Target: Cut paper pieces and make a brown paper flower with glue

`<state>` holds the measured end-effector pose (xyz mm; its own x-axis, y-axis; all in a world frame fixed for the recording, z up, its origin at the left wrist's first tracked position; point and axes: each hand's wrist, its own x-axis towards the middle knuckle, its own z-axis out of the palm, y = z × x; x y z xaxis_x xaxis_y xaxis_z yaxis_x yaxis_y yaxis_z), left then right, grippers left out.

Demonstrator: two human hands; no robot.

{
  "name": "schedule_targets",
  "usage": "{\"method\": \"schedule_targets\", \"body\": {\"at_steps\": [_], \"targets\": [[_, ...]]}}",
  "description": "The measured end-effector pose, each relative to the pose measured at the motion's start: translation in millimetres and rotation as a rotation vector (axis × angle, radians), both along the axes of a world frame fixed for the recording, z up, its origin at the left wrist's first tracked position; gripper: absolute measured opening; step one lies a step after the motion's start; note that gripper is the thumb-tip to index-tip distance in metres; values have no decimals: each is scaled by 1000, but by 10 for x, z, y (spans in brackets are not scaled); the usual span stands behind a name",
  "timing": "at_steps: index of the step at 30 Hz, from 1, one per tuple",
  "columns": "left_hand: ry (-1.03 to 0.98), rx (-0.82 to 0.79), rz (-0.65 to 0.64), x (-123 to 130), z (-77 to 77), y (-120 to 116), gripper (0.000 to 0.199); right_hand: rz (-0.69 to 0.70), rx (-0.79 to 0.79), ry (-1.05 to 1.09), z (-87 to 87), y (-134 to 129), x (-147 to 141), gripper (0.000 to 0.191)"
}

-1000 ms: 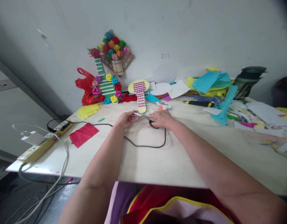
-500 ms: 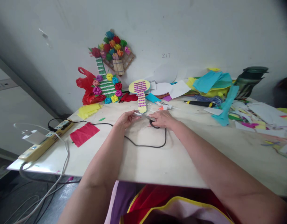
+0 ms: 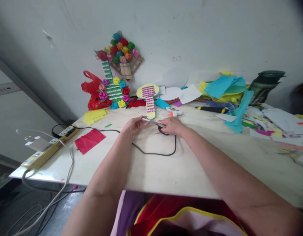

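My right hand (image 3: 173,125) is closed around the scissors (image 3: 163,130), with black handle loops below the fingers and metal blades pointing left. My left hand (image 3: 134,126) pinches a small white piece (image 3: 145,120), maybe paper, at the blade tips. Fingers hide part of that piece. Just beyond the hands is a yellow guitar-shaped cutout (image 3: 150,96) with rows of purple strips. Behind my right hand lies a white glue gun (image 3: 175,112) with an orange part.
A black cable (image 3: 156,153) loops across the table under my forearms. On the left are a red paper square (image 3: 90,141) and a power strip (image 3: 49,149). Paper scraps (image 3: 276,121) and a dark bottle (image 3: 266,86) occupy the right. A flower-decorated green guitar (image 3: 114,91) stands at the wall.
Both hands stay at nearly the same spot with the scissors and the white piece. The whole view has shifted very slightly.
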<state>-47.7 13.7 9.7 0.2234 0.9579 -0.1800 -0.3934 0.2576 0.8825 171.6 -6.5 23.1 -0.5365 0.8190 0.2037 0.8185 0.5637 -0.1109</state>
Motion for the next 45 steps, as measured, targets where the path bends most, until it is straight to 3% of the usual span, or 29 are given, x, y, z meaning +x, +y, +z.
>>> {"method": "schedule_targets", "body": {"at_steps": [24,45], "targets": [[-47,-71,36,34,66,-37,31,36,51,-29,-38,36,10,50],[-11,-30,0,-3,37,-7,33,51,89,-86,-26,32,8,46]]}}
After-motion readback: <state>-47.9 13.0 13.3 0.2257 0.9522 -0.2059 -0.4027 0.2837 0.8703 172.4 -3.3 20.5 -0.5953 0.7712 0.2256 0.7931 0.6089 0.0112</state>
